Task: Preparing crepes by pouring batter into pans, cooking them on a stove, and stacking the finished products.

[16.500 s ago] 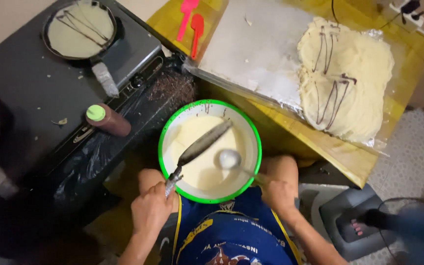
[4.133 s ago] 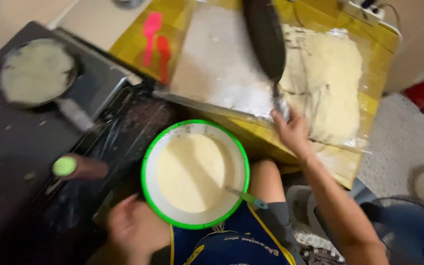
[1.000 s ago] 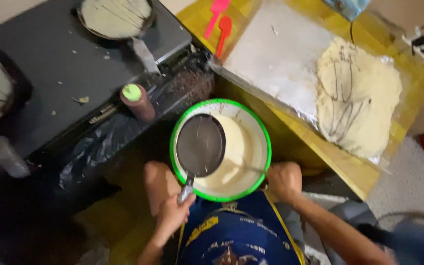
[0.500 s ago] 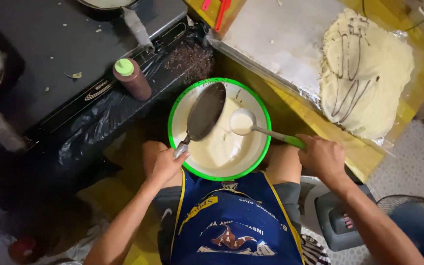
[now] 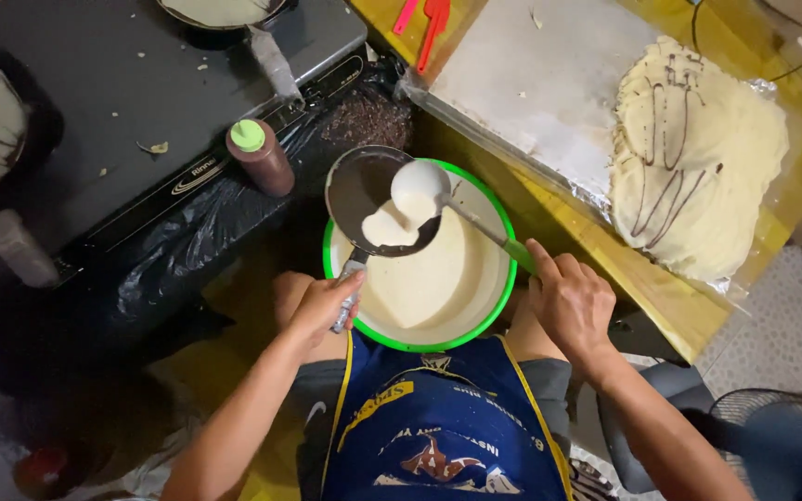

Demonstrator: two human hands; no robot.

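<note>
My left hand (image 5: 322, 304) grips the handle of a small dark frying pan (image 5: 364, 191), held over the far left rim of a white bowl with a green rim (image 5: 503, 306). The bowl holds pale batter (image 5: 429, 278) and sits between my knees. My right hand (image 5: 573, 304) holds a ladle (image 5: 420, 187) by its green handle. The ladle is tipped over the pan, and batter is pooling on the pan's near side.
A black stove (image 5: 113, 121) at the left carries another pan with a pale crepe (image 5: 220, 11) and a brown squeeze bottle with a green cap (image 5: 259, 156). On the yellow table (image 5: 642, 278) lie foil (image 5: 531, 93), stacked crepes with chocolate drizzle (image 5: 698, 158) and red spatulas (image 5: 424, 23).
The ladle lifted out of the bowl and tipped batter onto the pan. The pan has levelled out and moved toward the bowl's far left rim.
</note>
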